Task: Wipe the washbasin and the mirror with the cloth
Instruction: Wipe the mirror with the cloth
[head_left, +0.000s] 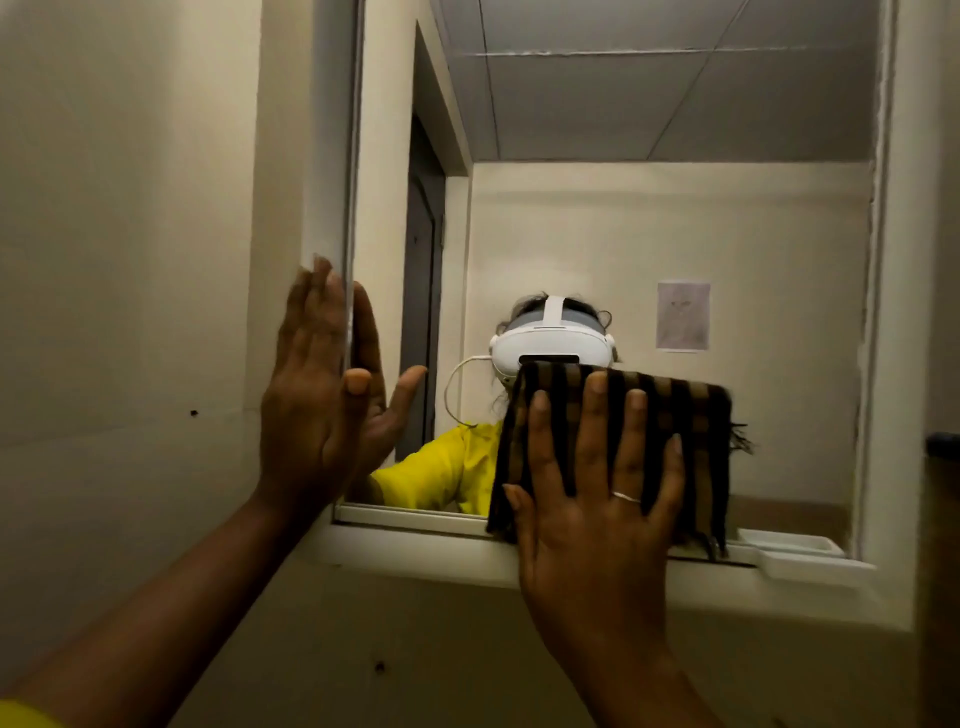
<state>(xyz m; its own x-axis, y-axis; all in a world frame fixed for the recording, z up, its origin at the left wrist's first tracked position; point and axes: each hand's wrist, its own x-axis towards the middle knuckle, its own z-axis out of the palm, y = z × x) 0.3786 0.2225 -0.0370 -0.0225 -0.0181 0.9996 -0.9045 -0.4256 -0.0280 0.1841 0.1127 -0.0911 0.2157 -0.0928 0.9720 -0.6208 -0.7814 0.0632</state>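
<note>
Currently right hand (597, 499) flat, fingers spread, pinning brown-black striped cloth (670, 415) low on the frameless wall mirror (675, 208); unwiped glass lies above. Left hand (311, 384) open, bracing mirror's left edge.

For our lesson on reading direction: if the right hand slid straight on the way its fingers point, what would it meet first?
The right hand points up the mirror, pressing the cloth flat. It would likely meet only bare glass, as far as shown.
</note>
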